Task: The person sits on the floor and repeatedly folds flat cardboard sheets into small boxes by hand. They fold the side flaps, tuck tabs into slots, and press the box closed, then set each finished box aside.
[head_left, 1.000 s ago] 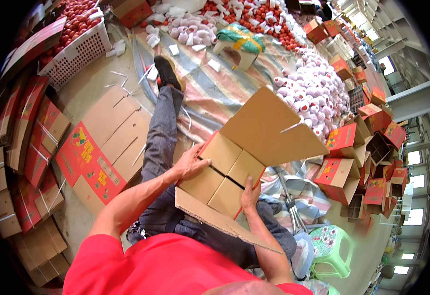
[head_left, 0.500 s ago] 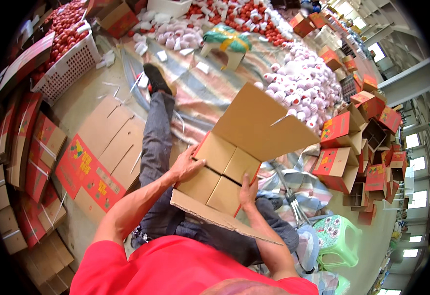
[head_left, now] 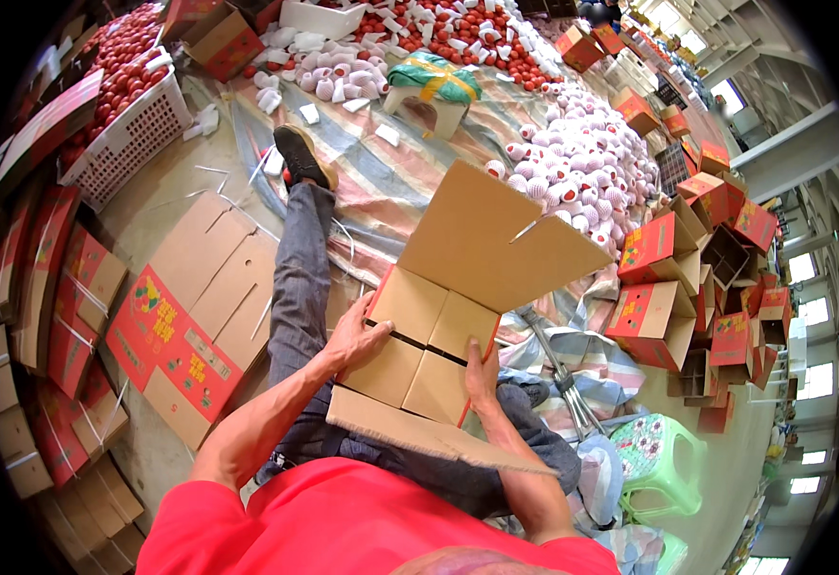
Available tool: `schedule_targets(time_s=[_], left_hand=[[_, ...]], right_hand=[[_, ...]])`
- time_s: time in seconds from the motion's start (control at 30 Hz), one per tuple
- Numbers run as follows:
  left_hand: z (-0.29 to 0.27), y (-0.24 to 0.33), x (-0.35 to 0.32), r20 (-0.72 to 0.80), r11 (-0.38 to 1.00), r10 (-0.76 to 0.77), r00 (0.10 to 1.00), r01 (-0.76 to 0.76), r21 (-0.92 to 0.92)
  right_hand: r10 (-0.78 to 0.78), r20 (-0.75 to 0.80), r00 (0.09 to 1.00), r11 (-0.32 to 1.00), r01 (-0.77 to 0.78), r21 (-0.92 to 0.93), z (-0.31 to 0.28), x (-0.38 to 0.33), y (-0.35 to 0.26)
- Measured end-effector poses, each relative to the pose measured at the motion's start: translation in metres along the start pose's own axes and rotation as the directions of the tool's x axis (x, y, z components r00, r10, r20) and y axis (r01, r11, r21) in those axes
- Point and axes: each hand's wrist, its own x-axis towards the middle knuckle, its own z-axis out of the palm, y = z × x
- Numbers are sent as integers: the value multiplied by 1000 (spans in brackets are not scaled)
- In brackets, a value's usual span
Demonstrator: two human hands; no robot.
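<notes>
1. A cardboard box (head_left: 438, 340) rested on the seated worker's lap, bottom flaps folded in.
2. The left hand (head_left: 357, 335) and right hand (head_left: 482, 369) pressed flat, fingers spread, grasping nothing.
3. Even pressure would have kept the seams flush.

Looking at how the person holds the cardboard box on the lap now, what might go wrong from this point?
1. The cardboard box rests on the lap, steadied only by the left hand and right hand pressing its inner flaps; it may slip off or the flaps may spring up.
2. The big open flap leans toward the wrapped fruit pile and might knock some.
3. The outstretched leg lies beside the flattened cartons, a possible trip hazard.
</notes>
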Motion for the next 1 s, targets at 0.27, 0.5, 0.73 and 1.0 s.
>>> schedule_targets(time_s=[0.27,0.5,0.73,1.0], left_hand=[[-3,2,10,-18,994,88,996,-87,64],[-3,7,2,8,999,34,999,-34,9],[-3,11,15,-47,973,174,984,-165,161],[-3,1,10,52,999,-25,998,23,31]], right_hand=[[-36,-4,999,997,35,-72,2,8,5],[-62,16,998,998,62,7,1,4,-6],[-120,-18,993,985,121,126,-5,12,-11],[-32,-63,998,999,32,8,5,-2,-4]])
